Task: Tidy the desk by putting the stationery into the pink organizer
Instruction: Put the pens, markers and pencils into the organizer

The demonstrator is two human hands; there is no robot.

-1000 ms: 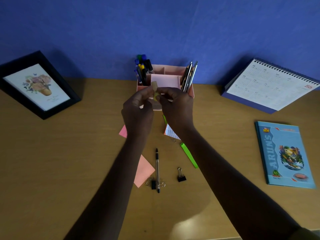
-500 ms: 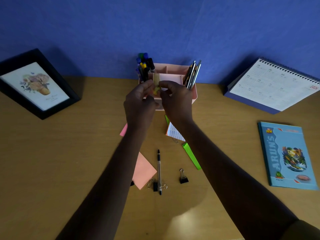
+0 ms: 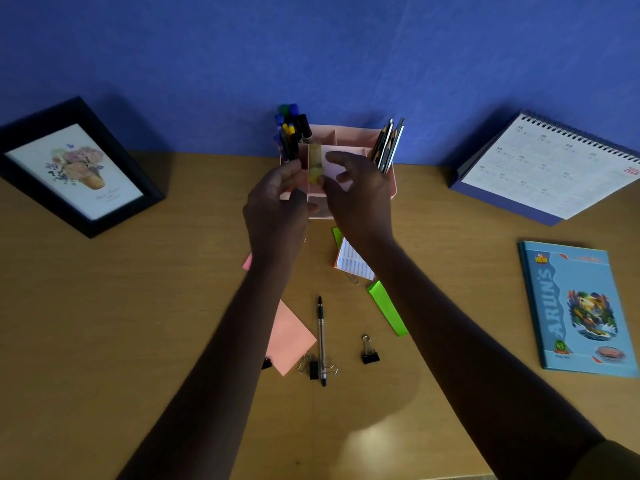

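Over the brown desk [image 3: 138,306], the left hand [image 3: 273,209] and right hand [image 3: 360,199] are meeting at the bottom of a small yellow strip [image 3: 315,161]; I cannot tell which one is pinching it. It is standing upright over the pink organizer [image 3: 389,188], between the markers [image 3: 291,133] and pencils [image 3: 388,143].

1 view only, from a wide-angle camera worn on the person's head, facing forward and down. It looks steeply onto the bench [image 3: 104,341] and across it to the blue wall [image 3: 311,46] behind. It sits close, so the forearms [image 3: 450,323] enter from the bottom edge and reach mid-frame, and the bench runs past 3 edges.
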